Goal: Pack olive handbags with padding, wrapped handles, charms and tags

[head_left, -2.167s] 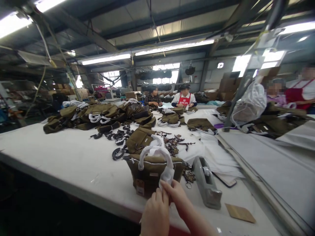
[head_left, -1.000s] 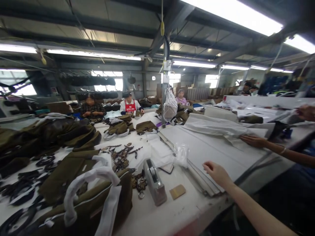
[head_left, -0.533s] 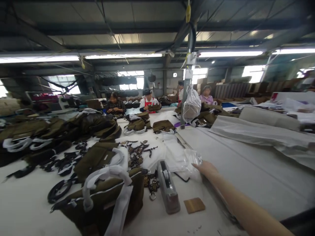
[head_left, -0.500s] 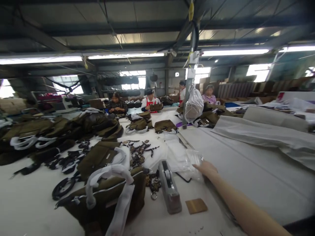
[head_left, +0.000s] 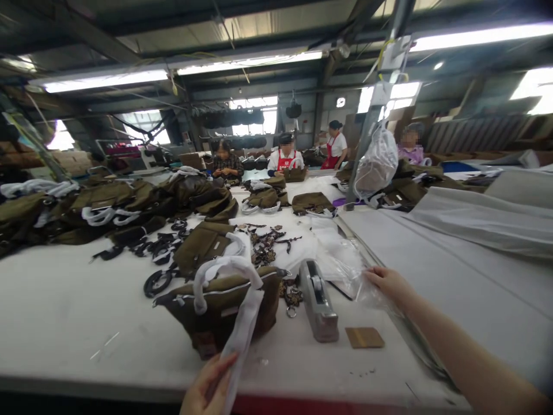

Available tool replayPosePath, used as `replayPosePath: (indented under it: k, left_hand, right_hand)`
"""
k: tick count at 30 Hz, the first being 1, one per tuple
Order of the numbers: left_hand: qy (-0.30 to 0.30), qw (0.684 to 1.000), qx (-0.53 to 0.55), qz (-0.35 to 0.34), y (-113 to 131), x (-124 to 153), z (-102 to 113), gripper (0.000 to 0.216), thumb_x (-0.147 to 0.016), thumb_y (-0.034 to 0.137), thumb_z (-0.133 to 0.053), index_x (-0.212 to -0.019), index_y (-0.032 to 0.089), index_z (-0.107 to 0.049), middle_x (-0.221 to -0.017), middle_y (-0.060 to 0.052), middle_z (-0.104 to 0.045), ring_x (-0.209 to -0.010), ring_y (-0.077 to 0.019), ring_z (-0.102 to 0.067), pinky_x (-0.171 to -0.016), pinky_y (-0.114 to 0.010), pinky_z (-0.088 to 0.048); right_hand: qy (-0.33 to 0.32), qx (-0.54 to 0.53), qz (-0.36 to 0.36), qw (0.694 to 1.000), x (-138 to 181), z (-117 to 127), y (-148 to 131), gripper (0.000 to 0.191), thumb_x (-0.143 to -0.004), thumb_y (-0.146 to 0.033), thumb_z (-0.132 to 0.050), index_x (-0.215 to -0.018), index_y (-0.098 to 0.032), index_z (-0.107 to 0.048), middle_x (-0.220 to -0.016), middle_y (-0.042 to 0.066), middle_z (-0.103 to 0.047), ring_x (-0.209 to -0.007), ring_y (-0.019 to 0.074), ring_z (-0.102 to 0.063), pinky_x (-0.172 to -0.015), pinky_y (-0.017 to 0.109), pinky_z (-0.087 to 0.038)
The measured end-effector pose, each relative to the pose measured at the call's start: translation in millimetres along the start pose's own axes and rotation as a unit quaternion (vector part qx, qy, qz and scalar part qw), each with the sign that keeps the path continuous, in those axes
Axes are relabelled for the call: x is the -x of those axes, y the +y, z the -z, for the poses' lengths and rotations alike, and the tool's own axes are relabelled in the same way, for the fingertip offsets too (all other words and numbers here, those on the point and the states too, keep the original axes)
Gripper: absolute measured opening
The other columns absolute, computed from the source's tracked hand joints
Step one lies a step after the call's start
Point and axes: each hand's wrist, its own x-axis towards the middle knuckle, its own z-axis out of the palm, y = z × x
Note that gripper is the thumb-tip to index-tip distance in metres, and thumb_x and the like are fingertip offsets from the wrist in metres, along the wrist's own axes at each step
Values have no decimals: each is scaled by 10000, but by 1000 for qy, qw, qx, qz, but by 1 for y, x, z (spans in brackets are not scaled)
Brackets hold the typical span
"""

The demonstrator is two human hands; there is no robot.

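At the lower edge my left hand (head_left: 210, 385) is closed on a white-wrapped strap (head_left: 242, 329), which hangs over the front of an olive handbag (head_left: 216, 300). The handbag stands upright on the table, its handle (head_left: 224, 266) also wrapped in white. To the right, my right hand (head_left: 391, 285) pinches the edge of a clear plastic bag (head_left: 355, 279) between thumb and fingers. Between the hands stands a grey tape dispenser (head_left: 322, 317). A brown card (head_left: 364, 338) lies in front of the right forearm. Dark charms with a metal ring (head_left: 291, 312) lie beside the handbag.
Olive bags (head_left: 103, 199) are heaped on the left, near black straps (head_left: 159, 282). Patterned straps (head_left: 270, 242) lie behind the handbag. A post (head_left: 363, 150) carries a hanging plastic sack (head_left: 377, 164). White sheets (head_left: 484, 219) cover the right side. Several co-workers (head_left: 287, 155) are across the table.
My left hand has come into view, holding the wrapped strap. My right hand still grips the plastic bag, which looks more stretched towards me. The view has shifted, so things sit further right.
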Motion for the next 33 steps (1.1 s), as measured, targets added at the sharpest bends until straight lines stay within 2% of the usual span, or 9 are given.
replayPosePath:
  k: [5, 8, 11, 16, 19, 21, 24, 27, 33]
  left_hand:
    - [-34, 998, 30, 33, 13, 4, -2, 357, -753, 470, -713, -1009, 231, -782, -1178, -93, -707, -1170, -297, -614, -1061, -390, -462]
    - [-36, 998, 43, 37, 14, 6, -4, 281, -799, 359, -665, -1024, 226, -770, -1173, -89, -699, -1156, -281, -611, -1063, -385, -443]
    - [-44, 997, 54, 40, 15, 10, -5, 267, -811, 286, -625, -1036, 219, -752, -1177, -84, -691, -1155, -271, -602, -1069, -377, -417]
    - [-55, 991, 86, 86, 12, 14, -1, 299, -800, 282, -603, -1061, 190, -715, -1105, -92, -714, -1085, -277, -626, -1033, -396, -434]
    - [-47, 989, 99, 101, 6, 15, 1, 310, -792, 275, -607, -1074, 193, -708, -1130, -87, -713, -1104, -278, -619, -1042, -393, -424]
    - [-45, 989, 104, 98, 2, 15, 1, 311, -788, 271, -621, -1075, 195, -710, -1148, -84, -710, -1121, -277, -613, -1047, -384, -419]
    - [-46, 987, 118, 100, -3, 14, 0, 317, -793, 299, -638, -1084, 195, -708, -1151, -88, -711, -1107, -278, -623, -1024, -382, -442]
    - [-51, 987, 121, 93, -7, 13, -2, 331, -795, 339, -654, -1089, 198, -709, -1152, -90, -711, -1118, -282, -620, -1031, -388, -440]
    - [-52, 988, 117, 87, -8, 11, -8, 410, -770, 473, -691, -1079, 206, -722, -1152, -97, -713, -1136, -293, -617, -1043, -390, -440]
  right_hand:
    - [108, 54, 189, 975, 56, -11, -61, 440, -795, -523, -580, -1063, -181, -653, -1059, 116, -674, -918, 258, -617, -787, 356, -465]
    - [-3, -7, 274, 962, 98, -37, -111, 313, -894, -497, -530, -981, -230, -668, -953, 61, -690, -821, 203, -631, -663, 293, -476]
    - [-122, -65, 322, 936, 120, -78, -153, 285, -939, -447, -490, -1016, -240, -670, -986, 51, -690, -876, 197, -642, -770, 304, -503]
    - [-116, -146, 260, 947, 102, -149, -183, 321, -897, -437, -500, -1029, -195, -665, -1008, 89, -707, -912, 244, -662, -843, 386, -517]
    - [-95, -165, 241, 952, 89, -167, -183, 344, -863, -447, -523, -1032, -175, -650, -989, 105, -721, -883, 256, -676, -817, 401, -535]
    - [-93, -180, 230, 952, 86, -162, -175, 352, -865, -472, -519, -1023, -185, -647, -940, 90, -732, -837, 241, -687, -773, 373, -549]
    - [-48, -174, 196, 964, 81, -138, -149, 382, -859, -520, -518, -1016, -198, -652, -935, 84, -736, -839, 233, -686, -770, 346, -535]
    - [3, -73, 126, 989, 75, -108, -107, 410, -818, -561, -508, -940, -211, -682, -879, 78, -740, -810, 246, -671, -738, 344, -493]
    - [-44, 3, 57, 997, 81, -84, -39, 426, -727, -599, -534, -650, -222, -719, -644, 65, -713, -660, 264, -655, -597, 333, -432]
